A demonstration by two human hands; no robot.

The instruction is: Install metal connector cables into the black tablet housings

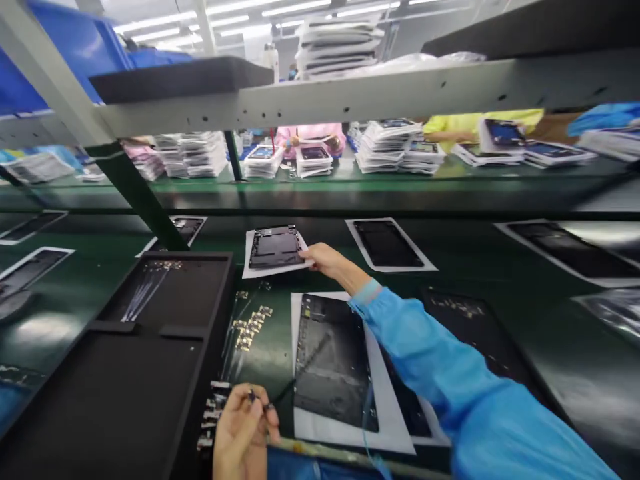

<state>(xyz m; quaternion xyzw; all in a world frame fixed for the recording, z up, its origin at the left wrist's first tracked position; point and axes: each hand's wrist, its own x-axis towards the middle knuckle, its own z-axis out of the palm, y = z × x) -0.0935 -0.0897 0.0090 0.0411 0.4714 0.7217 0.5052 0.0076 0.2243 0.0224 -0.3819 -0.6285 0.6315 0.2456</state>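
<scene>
My right hand, at the end of a stretched blue sleeve, grips the right edge of a black tablet housing on a white sheet over the green belt. My left hand is at the lower middle with curled fingers. Between its fingertips sits a small dark part, too small to name. Closer to me, a larger black tablet housing lies on white paper. Left of it are small metallic connector pieces, and more of them line up beside my left hand.
A black foam tray fills the left, with thin cables in its upper compartment. Other housings on sheets lie along the belt. A grey shelf beam crosses above. Co-workers sit behind stacked tablets.
</scene>
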